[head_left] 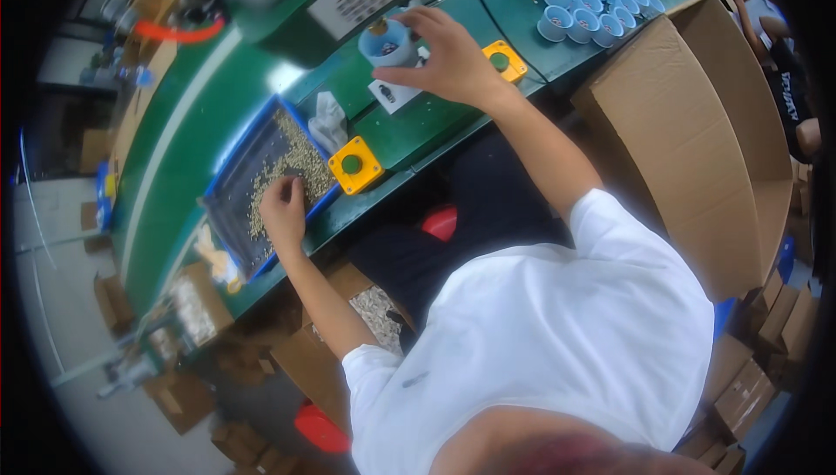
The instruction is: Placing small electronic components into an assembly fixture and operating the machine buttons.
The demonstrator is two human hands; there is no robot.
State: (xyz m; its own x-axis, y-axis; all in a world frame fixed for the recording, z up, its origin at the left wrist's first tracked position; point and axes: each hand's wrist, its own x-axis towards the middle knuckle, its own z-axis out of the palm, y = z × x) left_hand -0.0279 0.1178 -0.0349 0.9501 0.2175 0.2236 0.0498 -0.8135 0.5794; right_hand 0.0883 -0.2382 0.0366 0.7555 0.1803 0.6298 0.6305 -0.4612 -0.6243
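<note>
Head cam: R hand (453,59) had its thumb + fingers spread round a lt-blue cup (389,59), holding it, w/ the green machine (287,13) just L of those fingers. L hand (284,211) bent its fingers down to small tan parts (300,157) in the tray (241,192); cdn't tell how narrow, or if they held a pc. Other blue cups (592,0) stood well R of the R fingers.

Green workbench (396,139), pale floor (77,327), scattered cartons (178,401)
</note>
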